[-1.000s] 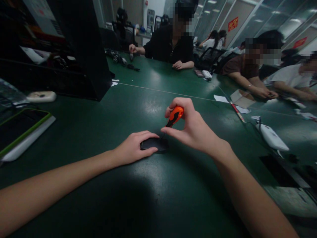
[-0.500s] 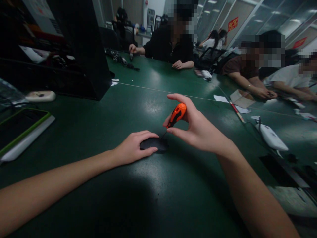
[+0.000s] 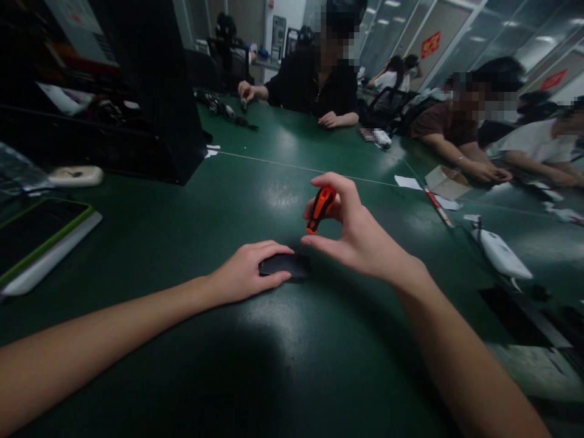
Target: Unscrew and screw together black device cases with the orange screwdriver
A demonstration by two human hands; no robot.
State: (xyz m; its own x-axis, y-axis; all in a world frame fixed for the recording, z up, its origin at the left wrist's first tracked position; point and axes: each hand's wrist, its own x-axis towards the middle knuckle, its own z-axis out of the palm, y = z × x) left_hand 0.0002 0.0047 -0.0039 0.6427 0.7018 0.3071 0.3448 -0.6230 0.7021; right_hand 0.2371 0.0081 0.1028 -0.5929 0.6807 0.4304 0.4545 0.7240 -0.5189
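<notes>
So the black mouse (image 3: 285, 266) sits mid-way on the green table (image 3: 283, 365), left hand (image 3: 246, 271) curled over it, pressing it down. Right hand (image 3: 356, 234) just above pinches an orange screwdriver (image 3: 320, 208), tip on the mouse. Right of the mouse: white device (image 3: 500, 253), papers (image 3: 444, 182). Left: green-edged tray (image 3: 43, 240). Nothing blocking.

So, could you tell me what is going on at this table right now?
A person is working on a small black device lying on the green table. The left hand presses it down, and the right hand holds an orange-handled screwdriver nearly upright by the fingertips, its tip down on the device's far edge. Other people sit across the table with their own items, and a white device lies to the right.
</notes>
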